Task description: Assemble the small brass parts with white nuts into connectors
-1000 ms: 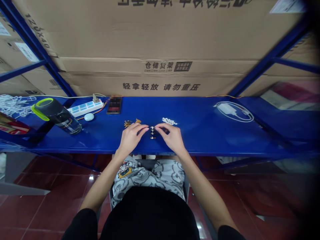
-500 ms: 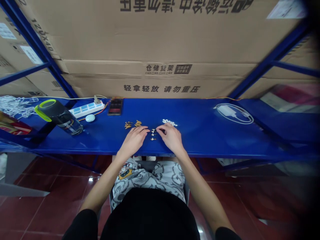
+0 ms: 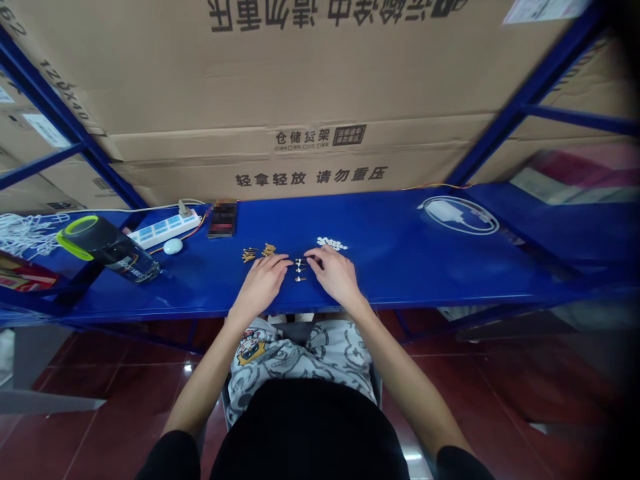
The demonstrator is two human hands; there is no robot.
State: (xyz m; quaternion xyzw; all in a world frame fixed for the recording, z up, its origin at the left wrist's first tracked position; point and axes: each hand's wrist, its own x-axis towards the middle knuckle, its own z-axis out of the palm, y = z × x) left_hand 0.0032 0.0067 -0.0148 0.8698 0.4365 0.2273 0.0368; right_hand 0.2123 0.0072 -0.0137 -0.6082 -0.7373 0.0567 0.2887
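On the blue shelf board (image 3: 390, 267), a short column of small white-and-brass pieces (image 3: 300, 270) lies between my hands. My left hand (image 3: 265, 280) rests at its left side, fingers bent and fingertips near the top piece; whether it pinches anything is too small to tell. On the right, my right hand (image 3: 334, 272) is curved with thumb and index finger apart, nothing visible between them. Beyond my left fingers are brass screws (image 3: 249, 255) and a small heap of brass parts (image 3: 269, 249). Small white parts (image 3: 331, 243) lie just beyond my right hand.
At the left are a dark bottle (image 3: 113, 250), a power strip (image 3: 165, 229), a pale round object (image 3: 173, 247) and a dark, pixelated object (image 3: 223, 219). A white charger with cable (image 3: 457, 215) lies at the back right. Large cardboard (image 3: 300, 87) stands behind the board.
The view has shifted slightly. My right thumb and index finger have drawn away a little from the top piece of the column and spread. My left hand stays beside the column.
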